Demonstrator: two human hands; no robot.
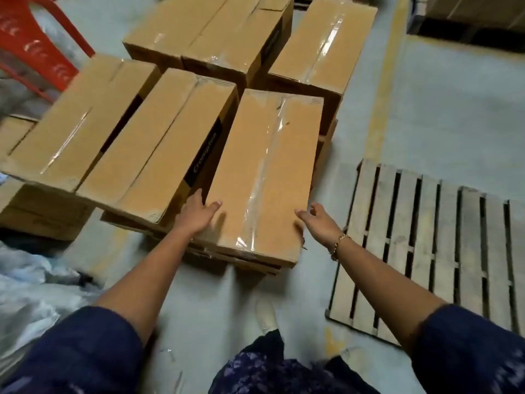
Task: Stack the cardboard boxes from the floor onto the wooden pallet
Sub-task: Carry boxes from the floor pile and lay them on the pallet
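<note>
Several long taped cardboard boxes lie in low stacks on the grey floor ahead of me. The nearest box [264, 177] lies on top of another, its short end toward me. My left hand [199, 213] rests on its near left edge, thumb on the top face, fingers down the gap beside the neighbouring box [159, 143]. My right hand [319, 220] hovers at the near right corner, fingers loosely spread, thumb touching the top edge. The wooden pallet [426, 251] lies bare on the floor to the right.
A red plastic chair [37, 44] stands at the far left. Crumpled clear plastic [31, 285] lies at my left. A yellow floor line [389, 75] runs between the boxes and the pallet. Another dark pallet with boxes [466, 21] sits at the top right. My shoe [265, 314] is below the nearest box.
</note>
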